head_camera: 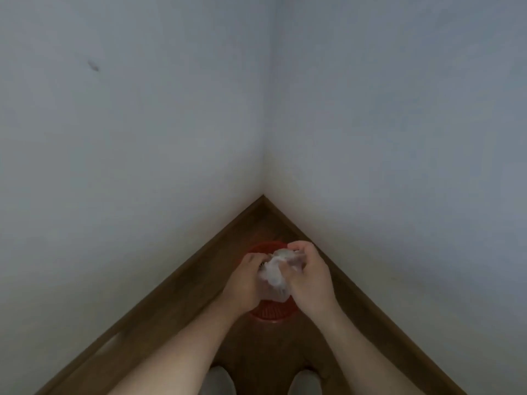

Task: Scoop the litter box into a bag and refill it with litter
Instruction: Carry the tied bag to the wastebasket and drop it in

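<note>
you can read no words, labels, brands or numbers on the bag (273,276), basket (269,314) or walls (142,138).

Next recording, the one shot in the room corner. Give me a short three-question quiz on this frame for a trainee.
1. True or false: the left hand hangs idle while the right hand grips the plastic bag.
2. What shows below the bag? A) a red basket B) a blue bucket C) a cardboard box
3. Fill in: the basket stands on the wooden floor in a ___ of the room.
Key: 1 false, both hands grip the bag; 2 A; 3 corner.
</note>
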### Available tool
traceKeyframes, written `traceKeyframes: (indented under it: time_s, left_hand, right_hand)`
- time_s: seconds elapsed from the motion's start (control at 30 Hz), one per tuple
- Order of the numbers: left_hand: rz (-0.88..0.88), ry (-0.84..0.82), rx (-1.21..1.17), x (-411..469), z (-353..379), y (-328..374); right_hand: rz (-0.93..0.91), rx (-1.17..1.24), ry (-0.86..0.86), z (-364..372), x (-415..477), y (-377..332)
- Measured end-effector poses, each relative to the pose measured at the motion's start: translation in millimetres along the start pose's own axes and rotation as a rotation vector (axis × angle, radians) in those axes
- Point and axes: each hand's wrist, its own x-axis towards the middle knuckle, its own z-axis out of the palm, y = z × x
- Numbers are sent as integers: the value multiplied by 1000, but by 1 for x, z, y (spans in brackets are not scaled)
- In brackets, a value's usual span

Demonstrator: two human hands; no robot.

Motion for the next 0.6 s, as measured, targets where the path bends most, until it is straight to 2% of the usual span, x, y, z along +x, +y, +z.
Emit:
traceKeyframes:
  time_s: [0.13, 0.23, 0.43, 0.6]
  left_hand:
    - [33, -37, -12, 20, 14, -24]
    - [-19, -82, -80, 7, 8, -24]
    - [-86, -83, -59, -37, -26, 7]
    - [-48, -55, -19, -69, -59, 44]
  right_hand:
    - [66, -87, -53, 21, 29, 30]
    - [131, -171, -84, 18, 23, 32]
    - [153, -190, -118, -1, -18, -8]
    - [140, -196, -98, -17, -54, -49]
